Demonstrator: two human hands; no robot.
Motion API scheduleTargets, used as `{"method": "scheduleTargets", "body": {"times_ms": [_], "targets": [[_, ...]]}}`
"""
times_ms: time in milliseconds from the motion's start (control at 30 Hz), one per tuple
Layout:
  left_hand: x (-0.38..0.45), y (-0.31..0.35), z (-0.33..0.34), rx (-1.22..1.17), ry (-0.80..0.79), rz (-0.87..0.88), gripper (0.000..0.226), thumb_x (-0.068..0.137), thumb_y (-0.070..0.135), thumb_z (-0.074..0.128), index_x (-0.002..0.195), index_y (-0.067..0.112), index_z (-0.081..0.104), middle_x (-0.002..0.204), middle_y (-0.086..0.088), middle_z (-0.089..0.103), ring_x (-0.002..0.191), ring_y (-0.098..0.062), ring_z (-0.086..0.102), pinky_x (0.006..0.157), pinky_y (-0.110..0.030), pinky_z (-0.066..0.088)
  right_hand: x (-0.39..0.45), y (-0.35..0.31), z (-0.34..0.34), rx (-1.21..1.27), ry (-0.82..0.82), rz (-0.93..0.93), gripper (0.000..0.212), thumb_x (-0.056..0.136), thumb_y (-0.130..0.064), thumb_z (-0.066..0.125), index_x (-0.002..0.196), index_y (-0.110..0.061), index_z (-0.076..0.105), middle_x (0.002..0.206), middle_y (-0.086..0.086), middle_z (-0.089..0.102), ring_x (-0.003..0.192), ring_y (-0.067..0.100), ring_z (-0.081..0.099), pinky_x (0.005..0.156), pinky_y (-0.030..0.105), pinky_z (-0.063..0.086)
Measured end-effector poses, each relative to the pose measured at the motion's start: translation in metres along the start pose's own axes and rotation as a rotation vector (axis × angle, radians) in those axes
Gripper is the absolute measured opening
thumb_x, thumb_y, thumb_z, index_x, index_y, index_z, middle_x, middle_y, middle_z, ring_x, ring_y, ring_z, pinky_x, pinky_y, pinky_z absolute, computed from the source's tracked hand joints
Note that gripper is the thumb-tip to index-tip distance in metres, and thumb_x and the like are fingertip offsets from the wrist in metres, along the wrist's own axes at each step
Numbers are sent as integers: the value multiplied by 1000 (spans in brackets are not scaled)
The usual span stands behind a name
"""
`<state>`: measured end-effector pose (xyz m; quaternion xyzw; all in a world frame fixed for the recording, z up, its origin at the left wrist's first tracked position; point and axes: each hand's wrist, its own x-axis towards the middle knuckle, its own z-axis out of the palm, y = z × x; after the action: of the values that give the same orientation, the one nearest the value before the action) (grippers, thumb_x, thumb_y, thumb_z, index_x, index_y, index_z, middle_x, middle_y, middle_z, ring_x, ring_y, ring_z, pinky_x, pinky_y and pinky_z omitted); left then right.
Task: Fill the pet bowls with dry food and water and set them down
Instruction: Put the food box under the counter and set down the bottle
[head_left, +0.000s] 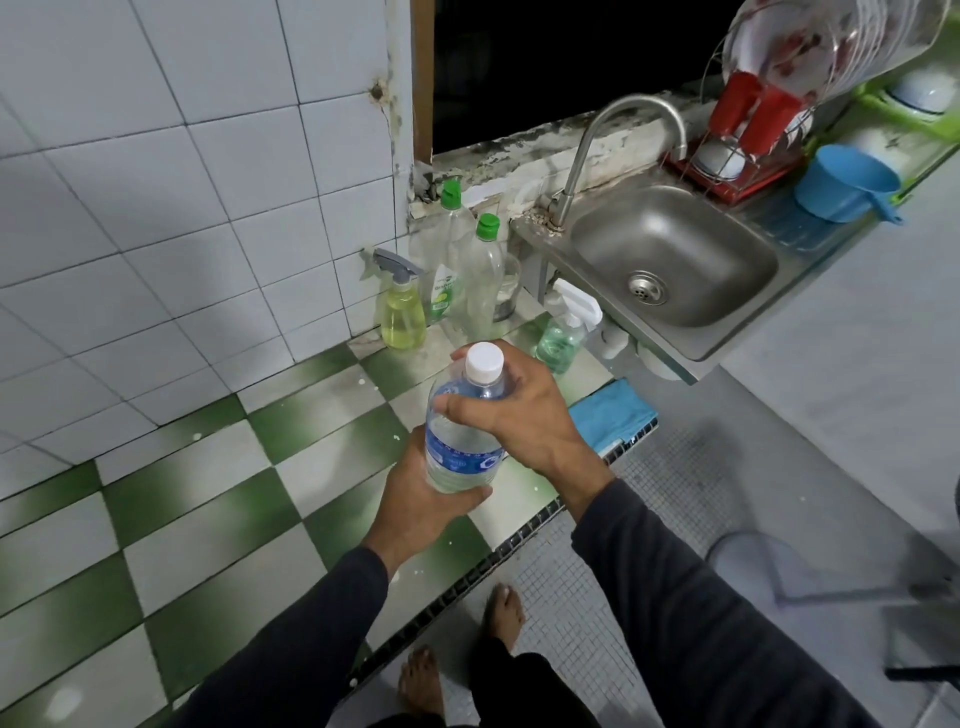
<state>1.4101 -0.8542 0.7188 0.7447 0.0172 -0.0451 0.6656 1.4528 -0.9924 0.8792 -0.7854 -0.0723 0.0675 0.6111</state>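
A capped water bottle (464, 426) is held upright above the checkered surface (218, 499), near the sink (675, 260). The left hand (426, 499) cups its base, fingers (467, 496) wrapped underneath. The right hand (524, 410) grips its shoulder, fingers (467, 402) curled just below the white cap (484, 362).

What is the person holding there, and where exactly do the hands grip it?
A water bottle, capped and held above the counter. The left hand cups its lower body; the right hand wraps its shoulder just under the white cap.

Dim indoor light, wide-angle edge distortion
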Motion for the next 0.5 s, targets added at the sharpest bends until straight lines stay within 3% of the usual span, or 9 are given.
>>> {"method": "scheduleTargets", "body": {"times_ms": [100,267,333,500], "targets": [[-17,3,-1,-6,20,7,95,64,35,100,143,37,47,132,7,68,119,-17,68,95,-43,59,-16,-8,5,-23,-7,-13,38,65,-39,89,97,-33,67,91,-14,72,85,5,70,68,13,53],[-49,10,-1,3,37,28,90,63,43,99,137,49,49,129,13,69,115,-10,69,89,-30,61,-41,-12,10,-34,-2,-32,39,65,-36,90,96,-27,69,94,-5,72,89,13,70,78,30,60],[-62,12,0,-4,51,31,90,63,41,100,136,50,49,129,12,69,115,-9,69,88,-26,61,-53,-13,11,-30,-8,-35,38,67,-33,91,97,-25,69,96,-2,72,90,14,70,79,32,59],[-101,16,5,2,105,43,96,62,40,100,141,38,47,134,8,67,120,-17,67,98,-46,57,-89,-20,13,15,-61,-53,35,71,-23,91,97,-17,68,88,-3,74,80,7,69,72,23,57]]}}
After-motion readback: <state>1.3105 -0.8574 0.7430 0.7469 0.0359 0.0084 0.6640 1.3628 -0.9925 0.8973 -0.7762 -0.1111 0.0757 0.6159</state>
